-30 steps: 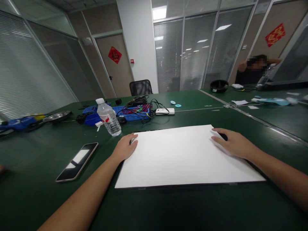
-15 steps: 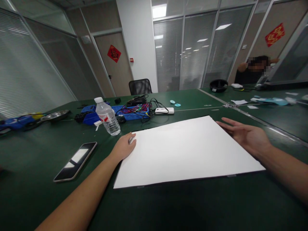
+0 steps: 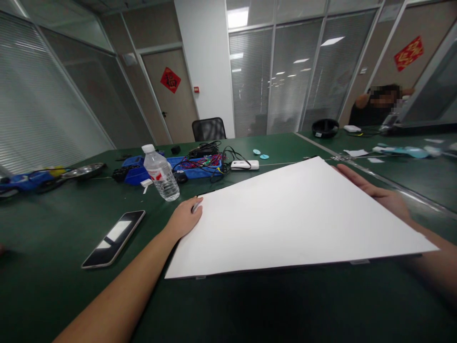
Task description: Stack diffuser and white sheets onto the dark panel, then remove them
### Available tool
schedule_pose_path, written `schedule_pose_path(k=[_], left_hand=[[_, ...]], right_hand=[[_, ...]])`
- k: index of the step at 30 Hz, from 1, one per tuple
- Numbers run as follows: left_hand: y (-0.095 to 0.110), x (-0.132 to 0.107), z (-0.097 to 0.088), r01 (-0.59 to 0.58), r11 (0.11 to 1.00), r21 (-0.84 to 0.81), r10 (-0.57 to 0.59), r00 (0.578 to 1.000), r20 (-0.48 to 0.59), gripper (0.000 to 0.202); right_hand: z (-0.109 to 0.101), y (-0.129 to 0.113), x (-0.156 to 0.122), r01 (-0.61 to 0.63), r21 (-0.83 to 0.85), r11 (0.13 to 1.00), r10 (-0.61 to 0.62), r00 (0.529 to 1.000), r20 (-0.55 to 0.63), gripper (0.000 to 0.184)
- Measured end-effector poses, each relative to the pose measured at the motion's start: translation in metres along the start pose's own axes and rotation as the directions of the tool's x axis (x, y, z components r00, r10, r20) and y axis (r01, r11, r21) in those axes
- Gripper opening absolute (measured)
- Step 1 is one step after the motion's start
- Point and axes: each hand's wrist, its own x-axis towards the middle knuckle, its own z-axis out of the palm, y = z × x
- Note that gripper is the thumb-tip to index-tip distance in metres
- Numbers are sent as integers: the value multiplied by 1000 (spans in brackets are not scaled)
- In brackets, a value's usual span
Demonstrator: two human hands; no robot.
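Note:
A white board (image 3: pixel 285 224), dark along its edges and with small clear tabs at the front, lies before me with its right side tilted up. My left hand (image 3: pixel 185 216) grips its left edge, thumb on top and the fingers partly out of sight. A small greyish bit shows by the thumb, too small to name. At the raised right edge is my right hand (image 3: pixel 385 197), palm towards the board, fingers stretched out and partly hidden behind it. Left of my left hand lies a smartphone (image 3: pixel 114 239). A water bottle (image 3: pixel 161 174) stands beyond that hand.
Blue trays with tangled wires (image 3: pixel 200 166) and a white stick-like device (image 3: pixel 244 165) are behind the board on the green table (image 3: pixel 257 305). A metal dish (image 3: pixel 85 170) is at the left. An office chair (image 3: pixel 209 129) stands behind; a person (image 3: pixel 373 112) is at far right.
The board's right side has risen and tilts higher, covering more of my right hand, which has moved right with the edge. My left hand stays at the left edge.

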Motion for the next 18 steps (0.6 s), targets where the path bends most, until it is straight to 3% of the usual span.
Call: schedule_pose_path(k=[3,8,13,18], left_hand=[[-3,0,2,-3,1000,-13,3,1000,-13,57],[-8,1,6,-33,999,-9,33,999,-20,58],[-8,0,6,-38,999,4,38,999,-21,58],[-6,0,4,-35,999,10,35,999,-11,58]], right_hand=[[2,2,1,47,7,999,-47,998,-30,66],[-2,11,11,175,20,984,-175,984,23,37],[-2,10,14,156,59,986,-153,987,-41,48],[-19,21,25,151,-35,988,-153,987,-55,48]])
